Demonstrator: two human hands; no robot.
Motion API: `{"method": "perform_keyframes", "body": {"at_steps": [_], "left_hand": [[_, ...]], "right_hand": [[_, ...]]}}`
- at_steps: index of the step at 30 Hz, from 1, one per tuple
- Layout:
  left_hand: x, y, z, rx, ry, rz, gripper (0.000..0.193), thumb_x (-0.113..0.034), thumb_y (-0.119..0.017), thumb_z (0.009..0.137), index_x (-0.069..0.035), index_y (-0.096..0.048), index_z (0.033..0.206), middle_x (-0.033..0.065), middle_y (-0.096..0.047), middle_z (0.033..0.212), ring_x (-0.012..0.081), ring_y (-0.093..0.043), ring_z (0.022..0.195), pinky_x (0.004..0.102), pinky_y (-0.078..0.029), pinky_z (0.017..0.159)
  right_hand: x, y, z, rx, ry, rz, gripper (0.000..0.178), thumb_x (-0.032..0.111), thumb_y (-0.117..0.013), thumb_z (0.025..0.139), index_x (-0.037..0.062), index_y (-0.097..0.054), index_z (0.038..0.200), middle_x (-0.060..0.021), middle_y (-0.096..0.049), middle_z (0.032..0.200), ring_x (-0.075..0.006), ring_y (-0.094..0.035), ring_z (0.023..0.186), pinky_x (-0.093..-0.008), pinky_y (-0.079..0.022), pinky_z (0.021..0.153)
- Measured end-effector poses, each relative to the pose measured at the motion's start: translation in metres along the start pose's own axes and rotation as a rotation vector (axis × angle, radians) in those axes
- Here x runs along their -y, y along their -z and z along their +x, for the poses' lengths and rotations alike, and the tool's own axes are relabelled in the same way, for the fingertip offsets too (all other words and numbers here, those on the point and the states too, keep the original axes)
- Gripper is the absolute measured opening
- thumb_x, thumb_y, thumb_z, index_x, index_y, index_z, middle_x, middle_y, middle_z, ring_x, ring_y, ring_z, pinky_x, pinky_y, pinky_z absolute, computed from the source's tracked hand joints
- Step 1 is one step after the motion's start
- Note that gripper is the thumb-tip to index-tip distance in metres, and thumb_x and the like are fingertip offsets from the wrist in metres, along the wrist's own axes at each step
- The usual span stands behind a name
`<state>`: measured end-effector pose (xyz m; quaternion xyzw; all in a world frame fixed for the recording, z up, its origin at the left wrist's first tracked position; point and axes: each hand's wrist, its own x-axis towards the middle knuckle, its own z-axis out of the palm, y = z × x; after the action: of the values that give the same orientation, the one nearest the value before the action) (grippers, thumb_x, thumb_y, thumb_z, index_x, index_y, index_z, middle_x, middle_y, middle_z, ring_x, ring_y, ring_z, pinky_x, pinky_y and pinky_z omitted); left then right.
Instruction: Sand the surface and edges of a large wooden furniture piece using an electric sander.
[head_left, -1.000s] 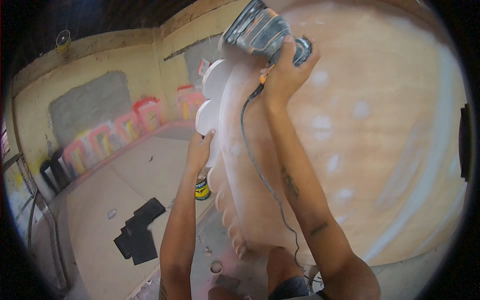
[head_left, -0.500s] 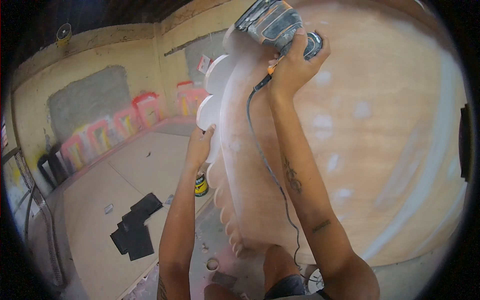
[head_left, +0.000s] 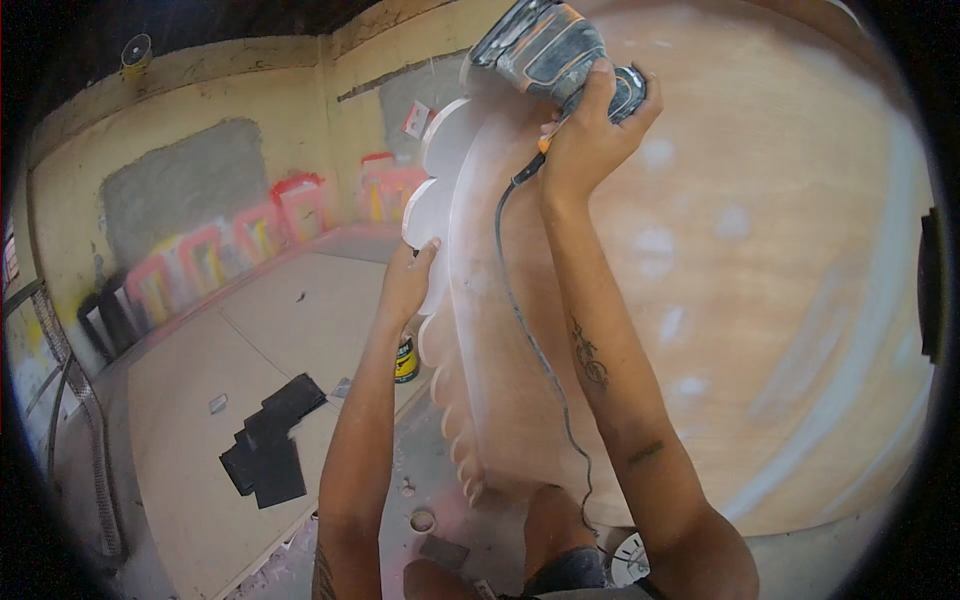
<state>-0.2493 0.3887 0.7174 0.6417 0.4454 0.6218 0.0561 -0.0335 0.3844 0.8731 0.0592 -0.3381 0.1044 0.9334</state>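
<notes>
My right hand point(head_left: 592, 145) is wrapped round the dusty grey and orange body of an electric sander point(head_left: 548, 52). The sander lies near the top of a large wooden panel point(head_left: 740, 290) with pale filler patches; its contact with the surface is hidden. From the sander a dark cord point(head_left: 522, 290) runs down across the panel. My left hand point(head_left: 406, 282) grips the panel's white scalloped border point(head_left: 425, 215) on the left, thumb on the front and fingers behind it, partly out of sight.
To the left, black sheets point(head_left: 275, 445) lie on a broad tan board point(head_left: 190, 400). A yellow and black can point(head_left: 406, 362) stands behind my left forearm. On the floor are a tape-like ring point(head_left: 422, 521) and a white round fan-like thing point(head_left: 630, 560). A yellow wall point(head_left: 70, 200) stands beyond.
The view has shifted slightly, so the wall and panel edge sit a little further right. Both hands keep their hold; the sander stays at nearly the same spot in the picture.
</notes>
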Motion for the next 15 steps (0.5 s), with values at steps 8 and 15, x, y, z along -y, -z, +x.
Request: {"method": "perform_keyframes", "body": {"at_steps": [8, 15], "left_hand": [[-0.013, 0.003, -0.007, -0.017, 0.055, 0.085, 0.044, -0.026, -0.056, 0.103, 0.005, -0.057, 0.135, 0.0217, -0.07, 0.12, 0.0287, -0.066, 0.11, 0.0374, -0.047, 0.098], [-0.005, 0.004, -0.002, 0.043, 0.024, -0.009, 0.044, -0.026, -0.056, 0.103, 0.004, -0.058, 0.134, 0.0208, -0.068, 0.124, 0.0276, -0.063, 0.115, 0.0367, -0.045, 0.1]], "right_hand": [[-0.016, 0.013, -0.033, 0.101, 0.053, -0.117, 0.042, 0.023, -0.063, 0.101, 0.0047, -0.044, 0.133, -0.0119, -0.059, 0.091, -0.0109, -0.049, 0.046, -0.0247, -0.039, 0.035], [-0.008, 0.003, 0.002, 0.014, 0.031, -0.053, 0.044, 0.026, -0.063, 0.1, 0.0059, -0.044, 0.134, -0.0121, -0.06, 0.091, -0.0113, -0.05, 0.046, -0.0253, -0.04, 0.035]]}}
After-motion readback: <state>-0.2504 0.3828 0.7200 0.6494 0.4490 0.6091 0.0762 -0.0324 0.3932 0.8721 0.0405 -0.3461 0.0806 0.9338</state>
